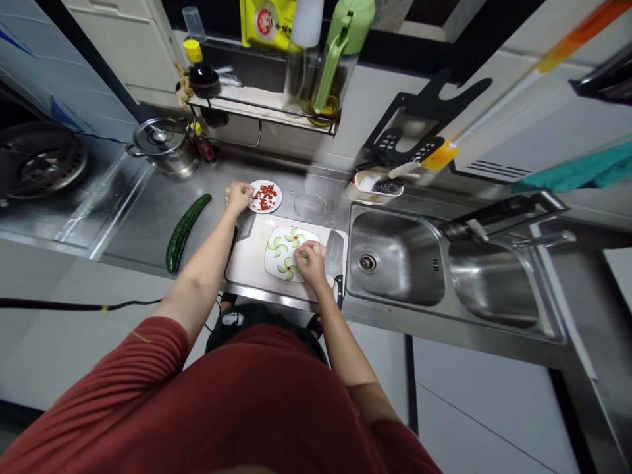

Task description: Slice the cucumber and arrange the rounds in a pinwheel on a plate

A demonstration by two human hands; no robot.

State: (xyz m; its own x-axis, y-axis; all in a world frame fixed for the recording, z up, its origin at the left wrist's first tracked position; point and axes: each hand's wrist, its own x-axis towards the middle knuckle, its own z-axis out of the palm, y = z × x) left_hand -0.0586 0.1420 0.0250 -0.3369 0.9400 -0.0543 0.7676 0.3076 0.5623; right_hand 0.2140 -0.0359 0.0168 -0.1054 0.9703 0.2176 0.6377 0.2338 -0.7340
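My left hand (239, 197) is at the left rim of a small white plate (278, 205) that holds chopped red pieces (265, 197). Its fingers are pinched together, and I cannot make out what is between them. Over the right side of a white square plate (271, 266), my right hand (312, 259) has thumb and forefinger closed in a pinch; anything held there is too small to name. Pale green cucumber slices (277, 247) lie on this plate in pinwheel shapes, some with a red centre. My right hand partly covers the arrangement. The plate rests on a white cutting board (249, 260).
A knife (339, 284) lies at the board's right edge. A whole cucumber (185, 232) is on the counter to the left, with a steel pot (168, 148) behind. A clear glass dish (312, 206) stands behind the board. The sink (395, 263) is right.
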